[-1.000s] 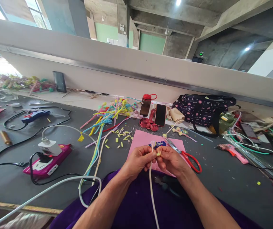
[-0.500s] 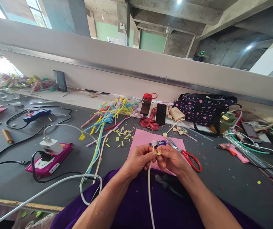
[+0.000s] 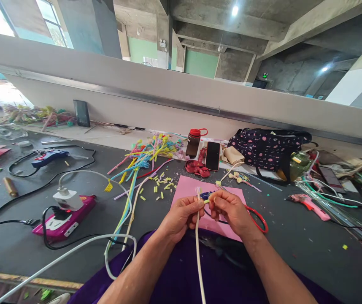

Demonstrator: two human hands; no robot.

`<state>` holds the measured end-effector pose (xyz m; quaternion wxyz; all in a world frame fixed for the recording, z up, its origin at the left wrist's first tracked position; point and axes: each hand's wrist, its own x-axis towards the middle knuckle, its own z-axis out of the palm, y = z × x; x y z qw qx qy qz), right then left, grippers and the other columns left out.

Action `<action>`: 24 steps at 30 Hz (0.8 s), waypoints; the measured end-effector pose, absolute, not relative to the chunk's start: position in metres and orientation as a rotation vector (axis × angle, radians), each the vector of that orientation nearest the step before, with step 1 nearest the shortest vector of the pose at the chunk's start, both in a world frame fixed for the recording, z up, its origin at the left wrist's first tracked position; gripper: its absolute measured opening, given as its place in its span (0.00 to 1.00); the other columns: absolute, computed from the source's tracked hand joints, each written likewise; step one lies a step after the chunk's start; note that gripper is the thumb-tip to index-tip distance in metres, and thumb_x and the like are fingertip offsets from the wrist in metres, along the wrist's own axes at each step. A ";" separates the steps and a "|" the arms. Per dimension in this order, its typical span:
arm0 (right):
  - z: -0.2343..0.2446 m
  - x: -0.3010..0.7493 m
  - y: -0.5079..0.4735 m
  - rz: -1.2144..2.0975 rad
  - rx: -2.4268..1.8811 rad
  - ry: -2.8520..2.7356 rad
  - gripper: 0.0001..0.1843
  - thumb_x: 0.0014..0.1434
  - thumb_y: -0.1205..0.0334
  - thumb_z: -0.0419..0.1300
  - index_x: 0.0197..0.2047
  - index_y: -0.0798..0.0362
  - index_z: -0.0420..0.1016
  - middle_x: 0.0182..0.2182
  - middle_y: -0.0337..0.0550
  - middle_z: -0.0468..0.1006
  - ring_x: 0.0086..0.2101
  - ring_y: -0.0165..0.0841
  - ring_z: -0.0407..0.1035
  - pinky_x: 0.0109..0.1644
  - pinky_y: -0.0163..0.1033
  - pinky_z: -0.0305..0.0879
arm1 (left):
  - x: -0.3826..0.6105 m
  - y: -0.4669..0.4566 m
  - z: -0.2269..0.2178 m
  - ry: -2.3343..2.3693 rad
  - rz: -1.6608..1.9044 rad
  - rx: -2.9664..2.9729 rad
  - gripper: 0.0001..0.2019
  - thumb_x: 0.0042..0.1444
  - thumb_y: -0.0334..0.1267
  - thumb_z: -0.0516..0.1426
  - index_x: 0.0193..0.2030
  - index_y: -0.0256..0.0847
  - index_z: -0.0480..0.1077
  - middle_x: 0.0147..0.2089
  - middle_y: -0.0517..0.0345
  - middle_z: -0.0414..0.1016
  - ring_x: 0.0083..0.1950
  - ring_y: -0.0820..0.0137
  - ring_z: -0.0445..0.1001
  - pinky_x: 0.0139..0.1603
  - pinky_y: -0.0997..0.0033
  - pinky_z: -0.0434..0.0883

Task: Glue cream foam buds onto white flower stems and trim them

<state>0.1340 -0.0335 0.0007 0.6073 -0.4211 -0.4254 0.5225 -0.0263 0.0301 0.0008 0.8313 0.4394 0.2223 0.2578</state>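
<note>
My left hand point(image 3: 182, 214) is closed in a pinch around a cream-white cord point(image 3: 199, 257) that hangs down over my lap. The cord's pale, purplish tip point(image 3: 198, 191) pokes up above the fingers. A short yellow strip point(image 3: 206, 201) lies across the cord between my hands. My right hand point(image 3: 230, 212) is closed, thumb and forefinger pinching at the strip's right end. Just behind the fingers is a dark blue object point(image 3: 206, 195), partly hidden. Red-handled scissors point(image 3: 259, 220) lie beside my right hand, their blades covered by it. Beneath is a pink sheet point(image 3: 181, 185).
Cut yellow-green bits point(image 3: 165, 184) and a heap of colourful stems point(image 3: 149, 152) lie left of the sheet. A magenta power strip point(image 3: 82, 211) with cables is nearer left. A pink glue gun point(image 3: 309, 206) lies right. Behind stand a bottle point(image 3: 193, 143), a phone point(image 3: 213, 156) and a patterned bag point(image 3: 266, 147).
My right hand has moved slightly right, away from my left, so more of the yellow strip shows between them. It now covers the scissors' blades. The left hand keeps its pinch.
</note>
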 end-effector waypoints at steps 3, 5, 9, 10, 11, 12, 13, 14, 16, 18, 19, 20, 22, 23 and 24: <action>0.003 0.127 -0.037 1.121 -1.047 -1.088 0.08 0.52 0.60 0.64 0.35 0.54 0.75 0.26 0.39 0.75 0.23 0.28 0.69 0.25 0.32 0.64 | -0.026 0.030 0.000 0.470 0.516 0.923 0.12 0.47 0.42 0.61 0.24 0.35 0.66 0.20 0.63 0.65 0.15 0.84 0.54 0.13 0.83 0.50; 0.004 0.125 -0.038 1.076 -1.083 -1.145 0.09 0.51 0.60 0.64 0.36 0.54 0.74 0.25 0.38 0.75 0.23 0.28 0.69 0.25 0.32 0.64 | -0.026 0.030 -0.001 0.476 0.511 0.919 0.12 0.47 0.42 0.62 0.25 0.35 0.67 0.20 0.63 0.65 0.15 0.84 0.55 0.13 0.83 0.50; 0.005 0.125 -0.039 1.071 -1.083 -1.169 0.09 0.52 0.60 0.64 0.37 0.53 0.73 0.25 0.38 0.76 0.23 0.28 0.68 0.25 0.32 0.64 | -0.025 0.029 0.000 0.491 0.548 0.953 0.12 0.47 0.43 0.62 0.25 0.34 0.69 0.21 0.63 0.67 0.15 0.84 0.57 0.13 0.83 0.52; 0.004 0.125 -0.039 1.083 -1.079 -1.165 0.09 0.52 0.60 0.64 0.37 0.53 0.73 0.25 0.38 0.76 0.23 0.28 0.68 0.25 0.32 0.64 | -0.025 0.028 0.000 0.498 0.570 0.969 0.12 0.47 0.43 0.62 0.24 0.34 0.68 0.21 0.62 0.68 0.15 0.84 0.57 0.14 0.83 0.52; 0.004 0.125 -0.038 1.095 -1.074 -1.157 0.09 0.52 0.60 0.63 0.36 0.54 0.72 0.25 0.38 0.76 0.23 0.28 0.68 0.25 0.32 0.64 | -0.024 0.028 0.001 0.506 0.592 0.987 0.13 0.47 0.43 0.62 0.24 0.34 0.68 0.21 0.62 0.68 0.15 0.84 0.58 0.14 0.83 0.53; 0.003 0.125 -0.038 1.104 -1.070 -1.147 0.09 0.52 0.60 0.63 0.36 0.54 0.72 0.25 0.39 0.76 0.22 0.27 0.67 0.24 0.32 0.63 | -0.024 0.027 0.001 0.513 0.608 1.006 0.13 0.47 0.43 0.62 0.24 0.35 0.68 0.22 0.62 0.69 0.16 0.84 0.59 0.14 0.83 0.54; 0.002 0.125 -0.038 1.110 -1.068 -1.137 0.08 0.53 0.60 0.63 0.35 0.55 0.72 0.24 0.39 0.75 0.22 0.27 0.67 0.24 0.31 0.63 | -0.024 0.026 0.001 0.521 0.619 1.026 0.12 0.47 0.42 0.62 0.24 0.35 0.68 0.22 0.62 0.69 0.16 0.84 0.59 0.14 0.83 0.54; 0.001 0.124 -0.037 1.114 -1.065 -1.129 0.08 0.53 0.60 0.62 0.34 0.55 0.72 0.23 0.38 0.75 0.21 0.26 0.66 0.23 0.31 0.62 | -0.024 0.026 0.001 0.530 0.623 1.044 0.12 0.47 0.42 0.62 0.24 0.35 0.68 0.22 0.61 0.69 0.16 0.83 0.60 0.14 0.83 0.55; 0.000 0.122 -0.036 1.117 -1.061 -1.121 0.08 0.54 0.59 0.61 0.32 0.56 0.72 0.21 0.37 0.74 0.20 0.26 0.65 0.23 0.31 0.61 | -0.023 0.025 0.001 0.548 0.623 1.079 0.12 0.48 0.42 0.61 0.25 0.35 0.68 0.23 0.62 0.70 0.16 0.83 0.60 0.14 0.83 0.55; 0.002 0.121 -0.035 1.106 -1.077 -1.119 0.08 0.54 0.59 0.61 0.33 0.55 0.72 0.21 0.36 0.72 0.19 0.26 0.65 0.22 0.31 0.61 | -0.023 0.024 0.001 0.558 0.622 1.112 0.12 0.48 0.42 0.61 0.26 0.35 0.68 0.23 0.62 0.69 0.16 0.84 0.60 0.15 0.84 0.56; 0.004 0.122 -0.035 1.091 -1.096 -1.117 0.08 0.54 0.59 0.61 0.33 0.55 0.73 0.21 0.36 0.72 0.19 0.26 0.65 0.22 0.31 0.61 | -0.023 0.025 0.001 0.561 0.625 1.121 0.12 0.48 0.42 0.61 0.26 0.35 0.68 0.23 0.62 0.69 0.16 0.84 0.60 0.15 0.84 0.56; 0.006 0.125 -0.036 1.066 -1.122 -1.113 0.09 0.54 0.58 0.61 0.35 0.55 0.73 0.21 0.36 0.72 0.20 0.26 0.65 0.22 0.31 0.61 | -0.023 0.025 0.001 0.561 0.630 1.125 0.12 0.48 0.42 0.61 0.26 0.35 0.68 0.23 0.62 0.70 0.16 0.84 0.59 0.14 0.84 0.56; 0.012 0.138 -0.042 0.982 -1.218 -1.113 0.10 0.55 0.57 0.60 0.37 0.54 0.73 0.23 0.37 0.72 0.20 0.27 0.65 0.23 0.32 0.60 | -0.023 0.026 0.000 0.565 0.646 1.111 0.12 0.48 0.43 0.61 0.25 0.35 0.67 0.23 0.62 0.69 0.16 0.84 0.58 0.14 0.84 0.54; 0.013 0.148 -0.048 0.909 -1.292 -1.121 0.10 0.56 0.57 0.59 0.38 0.53 0.73 0.23 0.37 0.72 0.21 0.28 0.65 0.24 0.32 0.60 | -0.023 0.027 0.000 0.568 0.653 1.100 0.13 0.49 0.43 0.61 0.25 0.35 0.67 0.22 0.62 0.69 0.16 0.84 0.58 0.14 0.84 0.54; 0.014 0.160 -0.055 0.822 -1.399 -1.147 0.10 0.56 0.57 0.58 0.38 0.53 0.73 0.23 0.38 0.73 0.22 0.29 0.66 0.25 0.33 0.60 | -0.023 0.028 0.000 0.569 0.661 1.089 0.13 0.49 0.43 0.61 0.24 0.35 0.67 0.21 0.63 0.68 0.15 0.85 0.57 0.14 0.84 0.53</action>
